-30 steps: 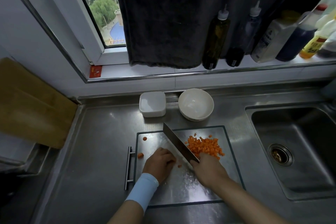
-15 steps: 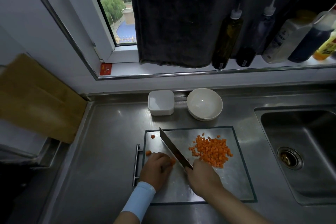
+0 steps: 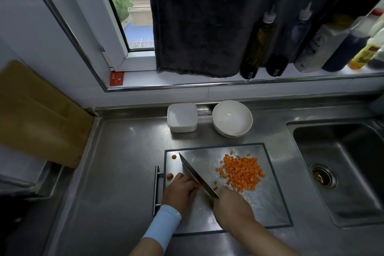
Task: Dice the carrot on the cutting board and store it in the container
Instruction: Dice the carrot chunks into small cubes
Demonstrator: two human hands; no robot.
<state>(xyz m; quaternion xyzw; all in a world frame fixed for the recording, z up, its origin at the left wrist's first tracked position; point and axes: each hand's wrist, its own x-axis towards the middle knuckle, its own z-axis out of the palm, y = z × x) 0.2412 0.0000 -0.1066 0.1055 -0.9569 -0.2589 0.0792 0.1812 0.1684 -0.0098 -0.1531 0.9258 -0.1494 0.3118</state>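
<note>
Orange carrot stub (image 3: pixel 198 183) still pinned under curled left fingers (image 3: pixel 190 183); right fingers (image 3: pixel 225 194) keep gripping the knife (image 3: pixel 196 173).

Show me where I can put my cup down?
Free: the bare counter between the cutting board and the leaning wooden board, and the strip between cutting board and sink. Crowded: the cutting board itself, with diced carrot, knife, left hand and right hand; container and bowl sit behind it.
</note>
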